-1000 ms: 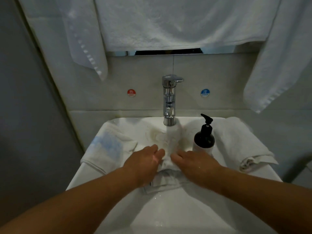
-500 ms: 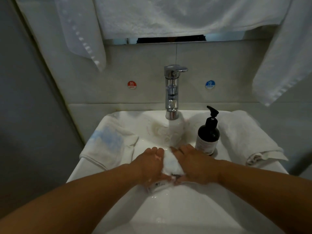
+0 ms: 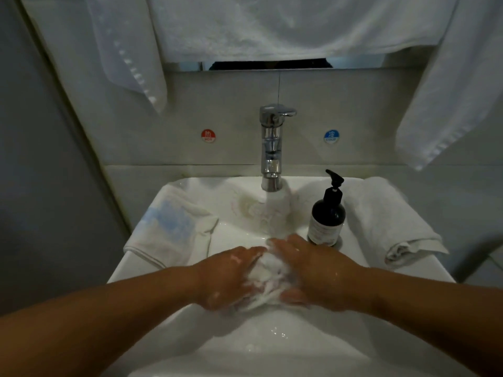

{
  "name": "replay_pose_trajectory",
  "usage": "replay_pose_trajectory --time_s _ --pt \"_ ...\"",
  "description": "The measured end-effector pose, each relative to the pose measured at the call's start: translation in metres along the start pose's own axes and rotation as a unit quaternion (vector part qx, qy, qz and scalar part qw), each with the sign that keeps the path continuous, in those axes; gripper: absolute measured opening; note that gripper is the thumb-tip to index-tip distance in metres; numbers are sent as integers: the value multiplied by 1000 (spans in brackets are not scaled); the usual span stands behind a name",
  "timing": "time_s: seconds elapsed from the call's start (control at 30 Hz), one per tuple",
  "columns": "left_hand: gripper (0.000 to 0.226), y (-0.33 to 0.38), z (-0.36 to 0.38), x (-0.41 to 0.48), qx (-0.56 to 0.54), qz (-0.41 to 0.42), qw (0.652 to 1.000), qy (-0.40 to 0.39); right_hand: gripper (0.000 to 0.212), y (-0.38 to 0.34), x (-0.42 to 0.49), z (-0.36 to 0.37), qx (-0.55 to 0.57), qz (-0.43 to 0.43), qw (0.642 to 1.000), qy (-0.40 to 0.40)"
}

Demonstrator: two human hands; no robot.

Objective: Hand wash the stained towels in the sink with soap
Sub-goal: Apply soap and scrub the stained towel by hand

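a bunched, sudsy towel (image 3: 268, 276) sits low over the sink (image 3: 272, 349) basin, in front of the running faucet (image 3: 270, 148). the left hand (image 3: 228, 278) and right hand (image 3: 313, 270) each have a closed grip round it. a dark soap bottle (image 3: 326, 213) stands just beyond the right hand, a blue-stained towel (image 3: 171, 227) lies on the left rim and a folded towel (image 3: 386, 221) on the right.

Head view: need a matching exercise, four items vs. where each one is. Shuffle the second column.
Items:
1. soap bottle
2. blue-stained towel
3. soapy towel
4. plain towel

Places:
A. gripped between left hand and right hand
B. draped on the left rim of the sink
C. lying on the sink's right rim
D. upright, just right of the faucet

Pairs: 1-D, 2-B, 3-A, 4-C
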State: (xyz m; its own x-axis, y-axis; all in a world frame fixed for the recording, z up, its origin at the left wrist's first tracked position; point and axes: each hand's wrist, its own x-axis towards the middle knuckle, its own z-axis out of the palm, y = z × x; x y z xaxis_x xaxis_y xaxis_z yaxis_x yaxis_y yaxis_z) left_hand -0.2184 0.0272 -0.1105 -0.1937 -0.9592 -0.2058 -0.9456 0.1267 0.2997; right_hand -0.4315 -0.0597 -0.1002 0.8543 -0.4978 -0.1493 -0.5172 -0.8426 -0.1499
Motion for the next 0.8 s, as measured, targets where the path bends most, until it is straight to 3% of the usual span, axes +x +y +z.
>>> replay_pose_trajectory --time_s 0.13,0.17,0.27,0.43,0.53,0.67,0.8 --pt "115 -4 20 3 90 -18 996 -1 117 -4 -8 14 1 -37 999 -40" --pt "110 -1 23 7 140 2 989 38 119 -1 -3 17 -5 -28 999 -28" --pt "67 9 24 18 260 39 957 124 115 7 19 21 -42 -10 999 4" --pt "47 2 18 31 131 -29 989 56 67 11 31 14 -53 17 998 34" --pt "46 1 -1 27 100 -34 994 15 69 8 28 2 -43 5 999 29" --pt "51 -4 -21 11 -3 -25 999 -48 65 2 14 -4 142 13 989 -43" --pt "62 4 -13 -2 -86 -1 996 -17 91 4 -4 1 58 -35 997 -23"
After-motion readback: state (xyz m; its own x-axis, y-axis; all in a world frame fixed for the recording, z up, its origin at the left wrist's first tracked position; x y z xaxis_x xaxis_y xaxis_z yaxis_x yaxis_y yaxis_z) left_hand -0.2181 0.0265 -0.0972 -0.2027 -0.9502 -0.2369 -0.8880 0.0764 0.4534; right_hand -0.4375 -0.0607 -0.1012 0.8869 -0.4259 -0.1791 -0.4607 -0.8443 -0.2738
